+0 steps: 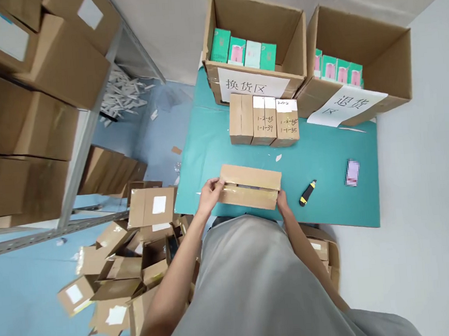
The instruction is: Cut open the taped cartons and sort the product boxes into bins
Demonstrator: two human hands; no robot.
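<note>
A small cardboard box (250,199) lies at the front edge of the table, its two long top flaps parted by a narrow slit. Tape shows along the flap edges; what is inside is too dark to make out. My left hand (210,194) grips the left end of this box, thumb on top by the slit. At the opposite end, my right hand (282,203) holds the right side, with its fingers partly hidden behind the cardboard. A black and yellow utility knife (308,193) lies on the table to the right of my right hand.
On the green table (340,205), several small brown boxes (263,121) stand before two large open cartons (261,12) holding green packages. A pixelated pink item (352,172) lies at right. Discarded boxes (116,269) pile up on the floor at left, beside a loaded shelf (80,164).
</note>
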